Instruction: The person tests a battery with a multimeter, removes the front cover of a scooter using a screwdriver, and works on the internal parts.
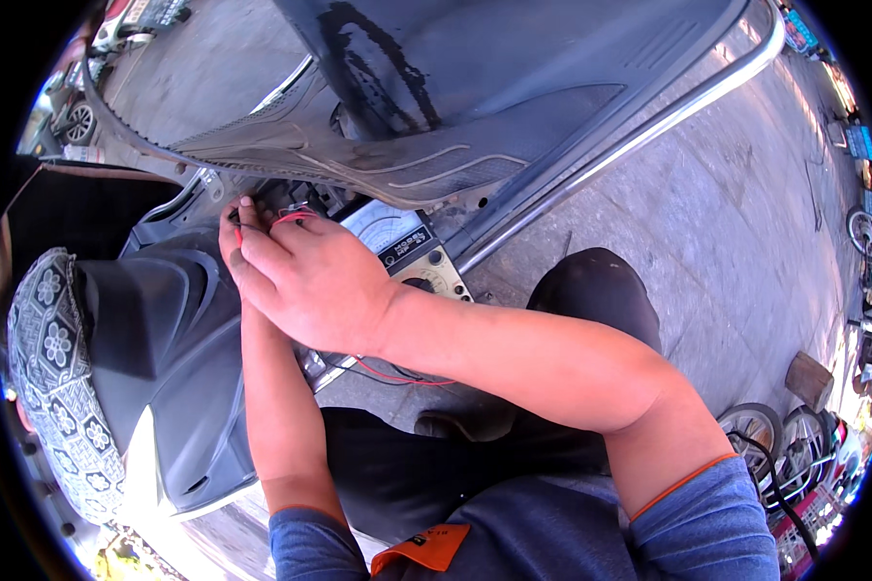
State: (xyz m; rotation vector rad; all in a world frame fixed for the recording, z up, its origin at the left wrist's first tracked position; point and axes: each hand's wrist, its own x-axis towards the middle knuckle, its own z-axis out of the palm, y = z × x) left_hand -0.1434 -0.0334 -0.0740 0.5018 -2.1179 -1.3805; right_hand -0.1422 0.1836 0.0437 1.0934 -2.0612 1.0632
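Both arms reached forward, hands brought close together. Right elbow [644, 412] is bent and held out to the side; right forearm [513, 363], bare, is angled across toward the left. Right wrist [386, 315] is kept roughly in line with it. Right hand [315, 279] is turned back-up, fingers [264, 254] bent and pointed left. Left forearm [283, 416], also bare, is directed nearly straight ahead, its far end covered by the right hand. Left hand [231, 248] is mostly blocked from view; hand-to-hand contact and finger closure can't be confirmed.
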